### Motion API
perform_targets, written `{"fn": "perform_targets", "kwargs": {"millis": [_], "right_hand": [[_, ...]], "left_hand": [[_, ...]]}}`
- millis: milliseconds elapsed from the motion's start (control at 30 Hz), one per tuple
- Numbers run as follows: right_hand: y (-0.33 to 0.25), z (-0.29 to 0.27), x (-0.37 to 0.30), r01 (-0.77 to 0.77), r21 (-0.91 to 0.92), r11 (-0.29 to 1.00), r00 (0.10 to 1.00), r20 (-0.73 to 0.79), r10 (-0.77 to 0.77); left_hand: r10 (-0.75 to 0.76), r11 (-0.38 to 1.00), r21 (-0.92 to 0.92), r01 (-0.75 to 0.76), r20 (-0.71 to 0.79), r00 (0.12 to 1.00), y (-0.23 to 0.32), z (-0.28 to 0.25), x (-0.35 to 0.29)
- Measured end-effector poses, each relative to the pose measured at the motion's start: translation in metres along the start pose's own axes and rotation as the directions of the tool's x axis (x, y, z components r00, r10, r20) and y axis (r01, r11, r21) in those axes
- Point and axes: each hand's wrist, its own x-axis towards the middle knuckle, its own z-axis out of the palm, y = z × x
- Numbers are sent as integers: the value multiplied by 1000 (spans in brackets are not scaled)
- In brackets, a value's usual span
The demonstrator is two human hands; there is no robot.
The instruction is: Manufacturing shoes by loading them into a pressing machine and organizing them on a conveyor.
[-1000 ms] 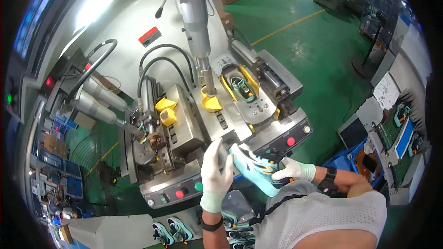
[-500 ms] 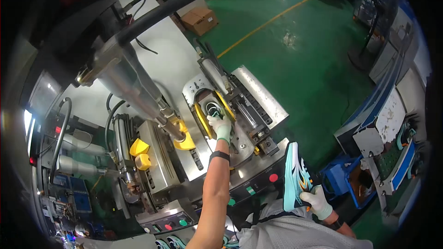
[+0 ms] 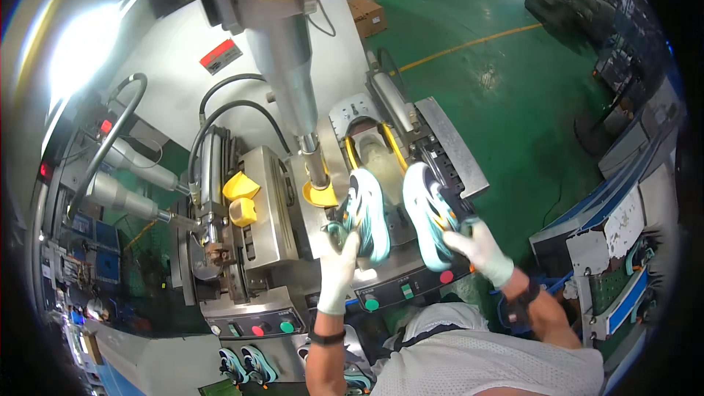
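My gloved left hand [image 3: 338, 260] is closed around the heel end of a mint-green and black sports shoe [image 3: 369, 213], its sole edge turned to the right. To its right, my gloved right hand [image 3: 480, 251] grips a matching mint shoe [image 3: 424, 214], with dark and orange parts, by its lower end. Both shoes are held toe up, side by side and apart, in front of the press fixture. That fixture's cradle [image 3: 379, 154] has a yellow pad along each side, and no shoe sits between them.
A metal press cylinder [image 3: 282, 66] with a yellow pad [image 3: 320, 194] hangs left of the cradle. Yellow blocks [image 3: 243, 211] sit on the left station. Button panels [image 3: 257, 325] line the front edge. More shoes [image 3: 258, 364] rest at lower left; a rack [image 3: 620, 249] stands right.
My left hand has drawn a shoe out of the cradle toward me. My right hand has lifted its shoe forward and left, beside the other. The view has shifted.
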Motion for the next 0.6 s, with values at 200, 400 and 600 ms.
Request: {"fn": "perform_targets", "kwargs": {"millis": [200, 400, 600], "right_hand": [[13, 54, 224, 40, -146, 988, 983, 184, -12], [66, 58, 296, 14, -514, 858, 995, -78, -63], [93, 131, 287, -63, -811, 582, 949, -229, -216]], "left_hand": [[-222, 959, -195, 204, -74, 972, -31, -57, -172], [-475, 879, -231, 416, -375, 796, -118, -75, -297], [-408, 857, -59, 512, -686, 603, -201, -69, -353]]}}
